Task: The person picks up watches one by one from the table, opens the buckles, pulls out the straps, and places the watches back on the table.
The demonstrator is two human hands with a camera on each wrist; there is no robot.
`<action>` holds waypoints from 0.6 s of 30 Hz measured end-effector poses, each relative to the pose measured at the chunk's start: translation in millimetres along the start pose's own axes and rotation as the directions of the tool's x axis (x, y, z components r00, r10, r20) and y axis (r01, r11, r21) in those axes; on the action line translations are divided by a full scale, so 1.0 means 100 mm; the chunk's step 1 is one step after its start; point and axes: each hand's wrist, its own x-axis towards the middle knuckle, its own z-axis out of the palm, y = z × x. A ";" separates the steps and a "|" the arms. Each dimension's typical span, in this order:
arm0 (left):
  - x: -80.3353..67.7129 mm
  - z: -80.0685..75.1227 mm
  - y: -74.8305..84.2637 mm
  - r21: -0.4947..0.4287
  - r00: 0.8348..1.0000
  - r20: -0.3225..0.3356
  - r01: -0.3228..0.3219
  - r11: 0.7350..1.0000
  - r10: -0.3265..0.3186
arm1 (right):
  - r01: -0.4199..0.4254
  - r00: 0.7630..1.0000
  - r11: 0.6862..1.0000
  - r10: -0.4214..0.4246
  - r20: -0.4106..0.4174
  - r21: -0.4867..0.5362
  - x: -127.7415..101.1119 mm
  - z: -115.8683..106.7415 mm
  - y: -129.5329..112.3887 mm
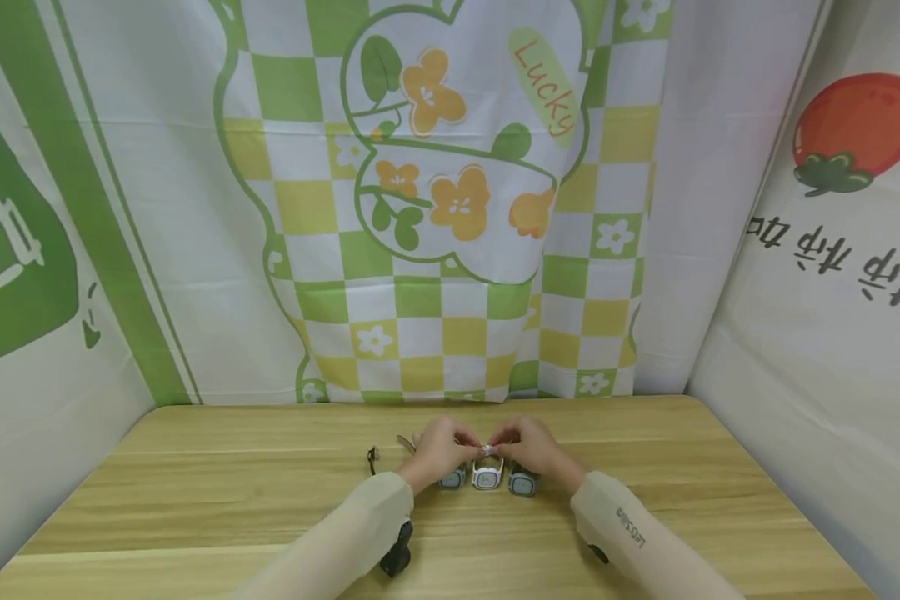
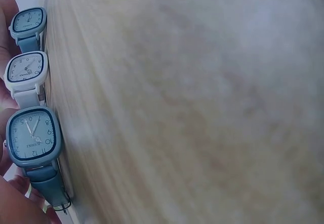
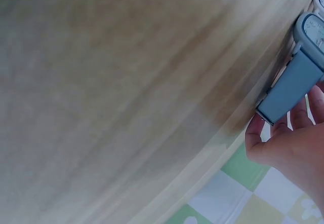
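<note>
Three square watches lie in a row on the wooden table: a blue-grey watch on the left, a white watch in the middle and a blue watch on the right. Just behind the row, my left hand and right hand meet fingertip to fingertip. Both pinch the silvery strap end of the white watch. The left wrist view shows the faces of the white watch and the blue-grey watch. In the right wrist view the blue watch's strap runs past my right hand's fingers.
A small black piece and a grey strap-like piece lie just left of my left hand. Printed cloth walls close in the table's back and both sides. Bare wood stretches left, right and in front of the watches.
</note>
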 end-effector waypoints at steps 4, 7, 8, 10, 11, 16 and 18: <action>0.01 0.00 0.00 0.000 1.000 0.003 0.003 1.000 -0.003 | 0.006 1.000 1.000 -0.006 0.008 -0.007 0.00 -0.01 0.00; 0.01 -0.01 -0.01 -0.005 1.000 0.011 0.005 1.000 -0.005 | 0.013 1.000 1.000 -0.013 0.010 0.007 -0.01 -0.01 0.02; 0.01 -0.02 -0.01 -0.006 1.000 0.014 0.008 1.000 -0.008 | 0.011 1.000 1.000 -0.012 0.010 0.018 -0.01 -0.01 0.02; 0.01 -0.03 -0.01 -0.008 1.000 0.017 0.011 1.000 -0.011 | 0.017 1.000 0.999 -0.018 0.009 0.029 -0.01 -0.01 0.03; 0.01 -0.03 -0.01 -0.007 1.000 0.017 0.010 1.000 -0.010 | 0.017 1.000 0.999 -0.017 0.008 0.035 -0.01 -0.01 0.03; 0.01 -0.04 0.00 -0.004 1.000 0.015 0.011 1.000 -0.011 | 0.017 1.000 0.999 -0.017 -0.005 0.039 -0.02 -0.02 0.02; 0.01 -0.04 0.01 -0.007 1.000 0.014 0.013 1.000 -0.013 | 0.015 1.000 0.999 -0.015 -0.010 0.038 -0.02 -0.02 0.02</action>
